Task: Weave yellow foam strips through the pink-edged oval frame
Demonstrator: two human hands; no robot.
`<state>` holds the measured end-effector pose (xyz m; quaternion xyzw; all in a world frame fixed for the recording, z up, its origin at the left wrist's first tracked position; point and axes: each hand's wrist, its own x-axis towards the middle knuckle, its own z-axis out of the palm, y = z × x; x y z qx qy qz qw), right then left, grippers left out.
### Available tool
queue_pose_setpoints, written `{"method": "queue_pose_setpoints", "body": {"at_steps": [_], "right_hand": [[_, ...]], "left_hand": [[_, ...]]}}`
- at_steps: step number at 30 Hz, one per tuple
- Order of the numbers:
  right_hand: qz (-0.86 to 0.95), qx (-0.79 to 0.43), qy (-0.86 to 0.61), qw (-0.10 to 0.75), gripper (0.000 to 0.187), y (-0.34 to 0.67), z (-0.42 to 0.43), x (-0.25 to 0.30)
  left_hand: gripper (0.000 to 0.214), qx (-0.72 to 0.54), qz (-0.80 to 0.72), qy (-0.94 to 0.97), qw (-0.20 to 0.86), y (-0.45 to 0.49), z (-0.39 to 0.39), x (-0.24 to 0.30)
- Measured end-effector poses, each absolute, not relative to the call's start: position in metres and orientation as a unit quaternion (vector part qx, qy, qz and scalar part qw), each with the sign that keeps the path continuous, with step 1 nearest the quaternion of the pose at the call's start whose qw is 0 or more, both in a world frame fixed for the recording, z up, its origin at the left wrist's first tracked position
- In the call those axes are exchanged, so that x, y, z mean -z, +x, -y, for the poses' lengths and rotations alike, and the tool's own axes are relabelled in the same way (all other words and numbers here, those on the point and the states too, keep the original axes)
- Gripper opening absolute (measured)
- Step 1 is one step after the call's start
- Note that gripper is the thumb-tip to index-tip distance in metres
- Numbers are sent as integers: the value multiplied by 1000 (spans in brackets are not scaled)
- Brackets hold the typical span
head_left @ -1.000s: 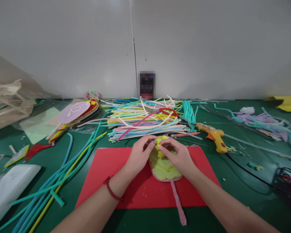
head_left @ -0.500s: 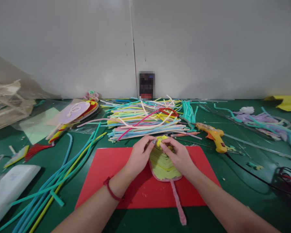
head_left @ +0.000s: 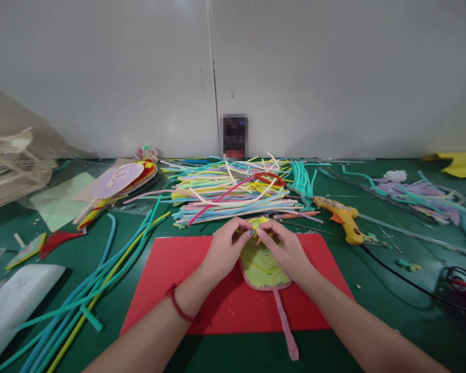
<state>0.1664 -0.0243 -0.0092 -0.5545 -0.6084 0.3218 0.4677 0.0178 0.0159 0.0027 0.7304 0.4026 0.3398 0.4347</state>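
A fan (head_left: 262, 272) of yellow-green pipe cleaners with a pink rim lies on a red board (head_left: 178, 290), its pink handle (head_left: 285, 326) pointing toward me. At the fan's upper end, my left hand (head_left: 227, 246) pinches a small bright yellow pipe cleaner piece (head_left: 259, 221) between thumb and fingers. My right hand (head_left: 289, 254) is closed on the same piece from the other side. Both sets of fingertips nearly meet there and partly hide it. Whether the piece is fixed to the fan I cannot tell.
Behind the board lies a pile of coloured pipe cleaners (head_left: 233, 191) with red-handled scissors (head_left: 270, 179). A yellow glue gun (head_left: 345, 220) with a black cord rests at right. Long loose pipe cleaners (head_left: 97, 290) and a white device (head_left: 19, 295) lie left. A finished lilac fan (head_left: 120, 178) sits behind them.
My fingertips have shifted slightly on the yellow piece; the left thumb has moved a little right and down. The fan and everything else stay in place.
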Motion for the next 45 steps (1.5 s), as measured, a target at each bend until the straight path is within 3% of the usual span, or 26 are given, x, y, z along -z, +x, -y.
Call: {"method": "queue_pose_setpoints", "body": {"at_steps": [6, 12, 22, 45], "right_hand": [[608, -327, -553, 467, 19, 167, 25, 9], [614, -312, -554, 468, 20, 167, 24, 10], [646, -307, -537, 447, 12, 165, 28, 7], [626, -290, -548, 472, 17, 165, 25, 9]], "left_hand": [[18, -336, -390, 753, 409, 18, -17, -1], [9, -309, -378, 774, 403, 18, -15, -1], [14, -339, -397, 748, 409, 19, -15, -3], [6, -345, -407, 733, 422, 19, -14, -2]]}}
